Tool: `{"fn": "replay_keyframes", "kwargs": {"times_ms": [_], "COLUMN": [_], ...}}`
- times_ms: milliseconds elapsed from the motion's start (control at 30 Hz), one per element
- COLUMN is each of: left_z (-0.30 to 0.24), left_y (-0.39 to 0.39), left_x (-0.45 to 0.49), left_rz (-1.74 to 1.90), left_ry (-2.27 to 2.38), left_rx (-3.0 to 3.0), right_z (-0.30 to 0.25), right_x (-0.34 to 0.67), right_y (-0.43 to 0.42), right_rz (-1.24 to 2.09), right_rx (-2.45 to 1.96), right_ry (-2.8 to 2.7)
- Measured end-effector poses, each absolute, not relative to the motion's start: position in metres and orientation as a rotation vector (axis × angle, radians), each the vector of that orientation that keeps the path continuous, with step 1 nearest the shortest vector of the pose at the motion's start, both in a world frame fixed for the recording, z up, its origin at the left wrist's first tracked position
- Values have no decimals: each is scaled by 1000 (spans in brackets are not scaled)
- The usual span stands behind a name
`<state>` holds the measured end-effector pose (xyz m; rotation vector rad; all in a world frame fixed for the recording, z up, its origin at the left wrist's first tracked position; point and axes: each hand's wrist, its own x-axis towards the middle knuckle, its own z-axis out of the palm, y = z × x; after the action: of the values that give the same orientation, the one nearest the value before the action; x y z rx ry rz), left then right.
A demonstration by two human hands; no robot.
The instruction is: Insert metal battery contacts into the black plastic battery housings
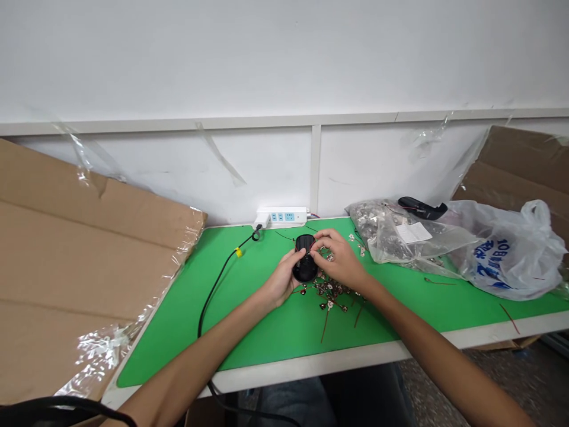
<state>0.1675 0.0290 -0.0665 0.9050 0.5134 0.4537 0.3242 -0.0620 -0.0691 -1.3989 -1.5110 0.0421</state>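
Observation:
A black oval plastic housing [305, 270] is held up over the green table top, its hollow side facing me. My left hand [282, 279] grips it from the left, thumb on its front and fingers behind it. At its right edge, my right hand [335, 255] pinches with thumb and index finger, where a bit of thin red wire [312, 244] shows. The fingertips cover most of that spot. Under and beside my hands lies a loose pile of small metal parts [333, 290], several with red wires attached.
A white power strip [284, 214] with a plugged-in black cable [211, 287] stands by the wall. Clear bag of metal parts [377, 228] lies right, a black plastic piece [422, 207] on top, beside a white plastic bag [511, 255]. Cardboard [89, 255] flanks the left side; more cardboard [520, 160] stands right.

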Motion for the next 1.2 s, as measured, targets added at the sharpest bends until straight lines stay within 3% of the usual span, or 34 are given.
{"fn": "replay_keyframes", "kwargs": {"times_ms": [1000,1200], "left_z": [-75,-84], "left_y": [27,29], "left_x": [169,174], "left_rz": [469,704], "left_ry": [518,426], "left_rx": [939,1209], "right_z": [-63,-62], "right_x": [331,334], "right_y": [-70,-70], "right_rz": [-129,-161], "right_rx": [-1433,-1436], "right_ry": [-1824,-1798]}}
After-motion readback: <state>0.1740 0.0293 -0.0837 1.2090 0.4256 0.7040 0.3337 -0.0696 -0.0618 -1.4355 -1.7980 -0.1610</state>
